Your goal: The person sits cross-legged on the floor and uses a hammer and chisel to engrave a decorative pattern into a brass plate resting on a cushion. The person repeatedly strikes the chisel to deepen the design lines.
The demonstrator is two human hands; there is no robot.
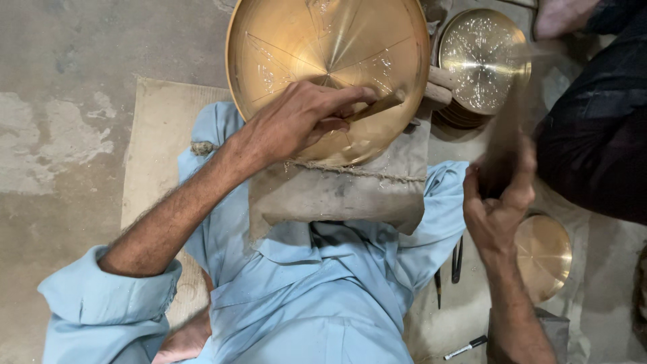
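Left hand (296, 121) pinches a slim chisel (377, 106), tip on the big brass plate (269, 47), which rests on a cloth pad (337, 195) over the lap. Right hand (502, 195), right of plate, is closed round a blurred mallet (512, 101), raised. Risk: off-centre blow, chisel skids & scars plate or hits fingers. Smaller engraved plates (482, 61) sit beyond plate's right rim.

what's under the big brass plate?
A grey-brown cloth pad, edged with rope, lies under the big brass plate on the person's lap. The left hand presses a chisel on top. How far the pad extends beneath is hidden by the plate.
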